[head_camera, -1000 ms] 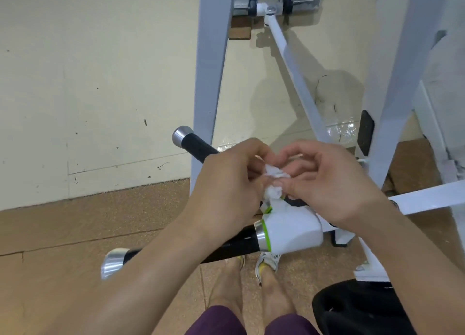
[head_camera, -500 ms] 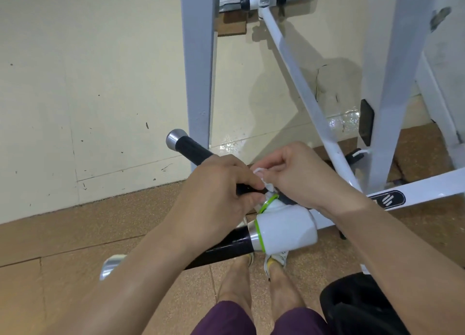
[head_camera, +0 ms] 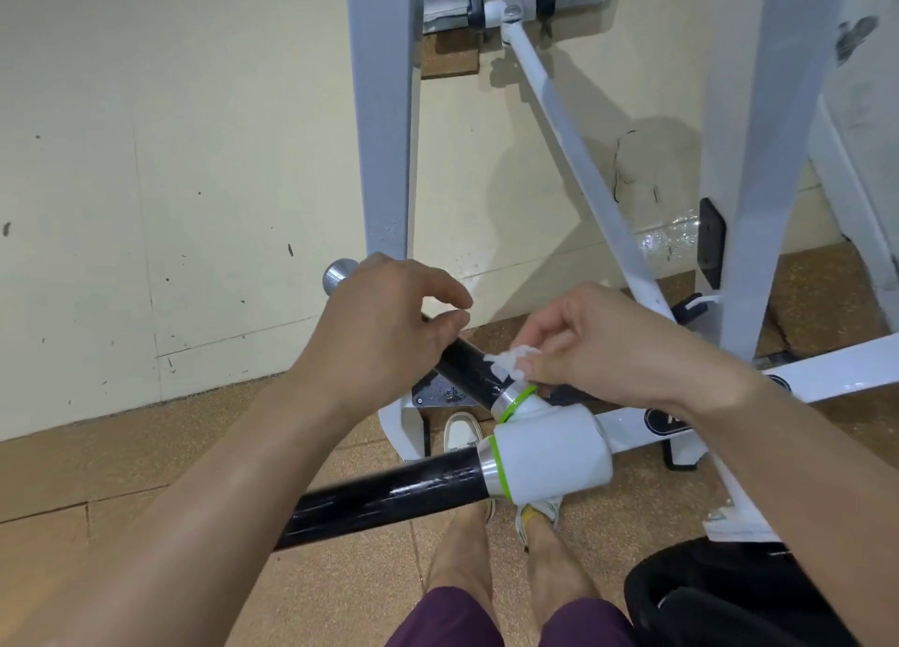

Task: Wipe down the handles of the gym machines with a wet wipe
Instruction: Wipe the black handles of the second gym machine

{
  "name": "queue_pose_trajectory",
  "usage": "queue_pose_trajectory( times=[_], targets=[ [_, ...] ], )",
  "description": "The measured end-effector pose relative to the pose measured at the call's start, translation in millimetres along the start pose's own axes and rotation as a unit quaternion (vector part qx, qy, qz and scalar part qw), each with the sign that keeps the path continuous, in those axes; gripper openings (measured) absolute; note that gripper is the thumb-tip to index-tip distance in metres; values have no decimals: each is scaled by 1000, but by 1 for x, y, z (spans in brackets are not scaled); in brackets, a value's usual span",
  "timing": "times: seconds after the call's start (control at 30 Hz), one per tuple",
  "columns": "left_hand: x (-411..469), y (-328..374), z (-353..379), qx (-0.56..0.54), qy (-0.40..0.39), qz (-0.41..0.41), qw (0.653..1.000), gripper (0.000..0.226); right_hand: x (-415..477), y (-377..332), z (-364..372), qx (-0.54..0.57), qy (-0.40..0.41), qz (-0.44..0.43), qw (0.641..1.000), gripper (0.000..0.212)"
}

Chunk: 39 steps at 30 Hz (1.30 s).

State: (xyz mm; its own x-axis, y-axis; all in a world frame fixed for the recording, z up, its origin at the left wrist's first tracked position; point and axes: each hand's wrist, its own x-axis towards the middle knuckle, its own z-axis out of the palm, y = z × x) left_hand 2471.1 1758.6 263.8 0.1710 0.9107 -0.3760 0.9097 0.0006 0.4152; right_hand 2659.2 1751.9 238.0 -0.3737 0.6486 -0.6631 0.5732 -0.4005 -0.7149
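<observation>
Two black machine handles stick out leftward from a white hub (head_camera: pixel 554 457) with green rings. The upper handle (head_camera: pixel 464 369) ends in a silver cap (head_camera: pixel 340 273); the lower handle (head_camera: pixel 389 498) runs toward the bottom left under my forearm. My right hand (head_camera: pixel 593 345) pinches a small crumpled white wet wipe (head_camera: pixel 511 357) and holds it against the upper handle close to the hub. My left hand (head_camera: pixel 384 325) hovers over the upper handle with fingers loosely curled, holding nothing; it hides the middle of that handle.
White uprights of the machine frame (head_camera: pixel 384 160) stand in front of a cream wall (head_camera: pixel 170 160). A diagonal white bar (head_camera: pixel 574 150) runs down to the right. A black seat pad (head_camera: pixel 729 598) sits at the bottom right. My legs and shoes (head_camera: pixel 462 435) are on the tan floor below.
My left hand let go of the wipe and lifted away to the left over the upper handle. My right hand alone now holds the wipe, lowered onto the handle near the hub.
</observation>
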Motion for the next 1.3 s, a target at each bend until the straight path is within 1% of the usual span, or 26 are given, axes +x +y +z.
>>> queue_pose_trajectory(
  times=[0.03, 0.1, 0.17, 0.2, 0.23, 0.27, 0.33, 0.37, 0.4, 0.5, 0.57, 0.63, 0.67, 0.73, 0.83, 0.87, 0.9, 0.97, 1.0, 1.03, 1.1, 1.2, 1.27, 1.3],
  targets=[
    [1, 1, -1, -3, -12, 5, 1000, 12, -1, 0, -2, -22, -2, -1, 1000, 7],
    [1, 5, -1, -12, -44, 23, 999, 9, 6, -2, 8, -15, 37, -9, 999, 8],
    [0, 5, 2, -8, -51, 41, 998, 9, 22, -6, 25, 36, 77, -11, 996, 2],
    [1, 3, 3, -1, -42, 43, 998, 9, 28, -7, 30, 62, 93, -13, 994, 3],
    [2, 0, 3, 0, -36, 40, 999, 10, 30, -8, 30, 82, 94, -11, 992, 4],
    [5, -5, 3, -6, -42, 35, 998, 12, 30, -7, 26, 94, 76, -8, 993, 4],
    [10, -11, 1, -37, -92, 28, 995, 16, 22, -2, 14, 105, 4, -4, 994, 8],
    [14, -12, 1, -56, -118, 34, 991, 18, 19, 1, 12, 100, -20, -2, 995, 12],
    [20, -10, 2, -64, -139, 46, 987, 20, 17, 3, 12, 91, -18, -4, 996, 16],
    [39, -3, 3, -51, -206, 74, 974, 19, 23, 3, 19, 89, 69, -1, 994, 29],
    [54, -4, 0, -51, -255, 88, 962, 12, 23, 0, 20, 90, 64, 2, 994, 29],
    [64, -8, -3, -25, -289, 102, 952, 9, 21, -3, 21, 77, 42, 0, 996, 22],
    [68, -10, -4, -1, -295, 110, 949, 7, 20, -4, 22, 73, 39, -2, 997, 21],
    [75, -11, -4, 53, -294, 130, 946, 7, 19, -6, 26, 58, 44, 0, 997, 25],
    [84, -17, -9, 137, -275, 137, 942, 8, 23, -13, 30, 28, 38, 2, 999, 31],
    [86, -19, -11, 132, -278, 125, 943, 7, 26, -15, 29, 24, 41, 2, 999, 32],
    [87, -20, -13, 100, -293, 109, 944, 4, 30, -17, 29, 30, 43, 1, 999, 32],
    [85, -17, -14, 36, -347, 92, 933, 4, 36, -21, 28, 57, 40, 0, 998, 27],
    [85, -16, -13, 26, -366, 89, 926, 5, 38, -22, 28, 71, 36, 3, 997, 25],
    [87, -15, -11, 32, -374, 87, 923, 5, 40, -22, 27, 87, 27, 8, 996, 25],
    [92, -19, -12, 79, -368, 82, 923, 6, 43, -23, 29, 121, 5, 17, 993, 35],
    [99, -29, -19, 148, -347, 90, 922, 11, 51, -24, 33, 123, -9, 39, 992, 49],
    [97, -32, -20, 165, -337, 109, 921, 8, 61, -28, 34, 99, -18, 47, 994, 51],
    [96, -33, -21, 160, -329, 119, 923, 6, 66, -30, 34, 115, -26, 47, 992, 46]
  ],
)
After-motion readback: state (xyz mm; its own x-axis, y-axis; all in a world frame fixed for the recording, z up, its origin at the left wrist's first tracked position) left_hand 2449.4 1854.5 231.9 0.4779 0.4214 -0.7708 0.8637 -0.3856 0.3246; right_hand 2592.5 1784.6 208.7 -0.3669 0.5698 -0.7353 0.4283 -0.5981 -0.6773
